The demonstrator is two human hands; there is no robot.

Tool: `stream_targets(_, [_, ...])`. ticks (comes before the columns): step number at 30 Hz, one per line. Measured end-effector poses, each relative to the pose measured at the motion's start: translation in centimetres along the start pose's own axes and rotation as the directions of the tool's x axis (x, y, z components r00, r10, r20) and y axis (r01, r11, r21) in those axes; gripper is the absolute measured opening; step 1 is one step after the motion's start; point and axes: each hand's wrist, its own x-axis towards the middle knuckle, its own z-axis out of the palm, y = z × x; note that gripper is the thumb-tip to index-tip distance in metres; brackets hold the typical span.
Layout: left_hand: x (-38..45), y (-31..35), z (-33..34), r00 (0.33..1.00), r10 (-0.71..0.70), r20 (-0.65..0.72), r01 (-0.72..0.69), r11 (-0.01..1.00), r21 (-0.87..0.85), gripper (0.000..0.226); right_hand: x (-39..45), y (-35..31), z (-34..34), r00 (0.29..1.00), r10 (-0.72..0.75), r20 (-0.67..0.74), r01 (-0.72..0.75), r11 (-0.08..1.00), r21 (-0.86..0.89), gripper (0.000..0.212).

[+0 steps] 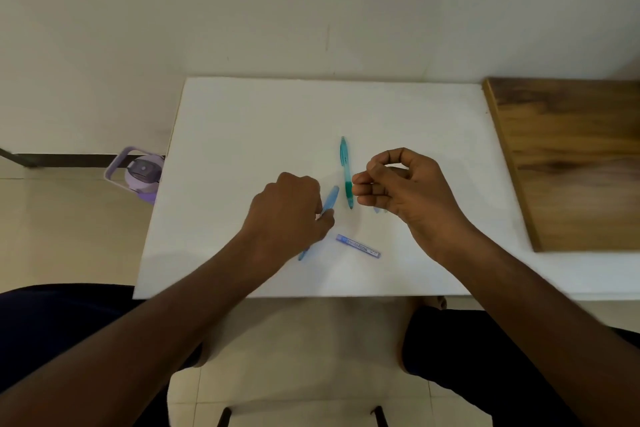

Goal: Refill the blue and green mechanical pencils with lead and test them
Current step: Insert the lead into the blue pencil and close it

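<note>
**Blue pencil in the left hand, green pencil lying on the sheet**

While the head camera is looking down, the left hand (289, 210) is gripping the blue mechanical pencil (329, 200), covering its middle; only the upper end and the lower tip are showing. The right hand (401, 189) is hovering with fingertips (360, 190) pinched together, but whether anything thin is sitting between them is too small to tell. A small bluish piece (376, 209) is peeking out beneath that hand, mostly hidden. The green mechanical pencil (346, 172) is lying free on the white sheet (242, 121), between the hands. The blue lead case (358, 245) is lying nearer the person. A purple bottle (142, 172) is standing on the floor, partly cut off by the sheet's edge.
</note>
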Motion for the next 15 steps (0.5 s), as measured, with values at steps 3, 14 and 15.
stream_targets(3, [-0.8,-0.8,-1.7,0.993,0.100,-0.057,-0.109,0.974,-0.197,0.029,0.1,-0.3,-0.1,1.000,-0.025,0.002,0.025,1.000,-0.008,0.014])
stream_targets(14, [-1.9,-0.3,-3.3,0.943,0.274,-0.188,-0.328,0.857,-0.397,0.028,-0.4,-0.6,0.6,0.995,-0.093,-0.027,0.093,0.995,0.023,0.010])
stream_targets(15, [-1.9,-0.2,-3.4,0.943,0.275,-0.190,-0.330,0.857,-0.396,0.028,-0.5,-0.6,0.6,0.995,-0.090,-0.028,0.091,0.995,0.030,0.010])
